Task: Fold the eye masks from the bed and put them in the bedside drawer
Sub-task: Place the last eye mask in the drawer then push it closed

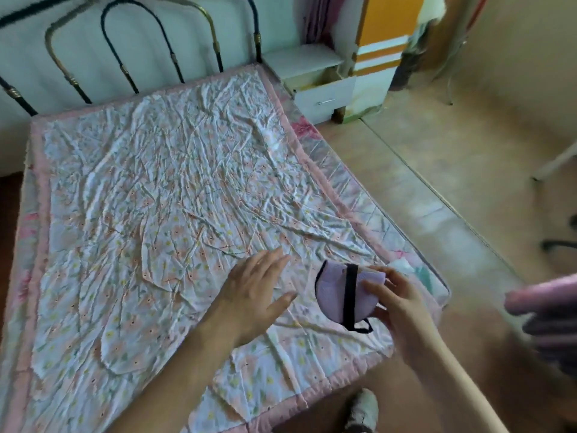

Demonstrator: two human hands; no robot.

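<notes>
Left hand [253, 292] flat, fingers spread – right hand [395, 303] curled in a pinch

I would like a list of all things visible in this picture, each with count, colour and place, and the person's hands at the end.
lilac fabric eye mask with black strap: one, folded, held near the bed's right edge
floral quilted bedspread with pink border: one, covering the bed
black and brass metal headboard: one, at the bed's far end
white bedside drawer: one, pulled open, right of the headboard
orange and white cabinet: one, beside the drawer
left hand: open, over the bedspread
right hand: holds the eye mask
</notes>
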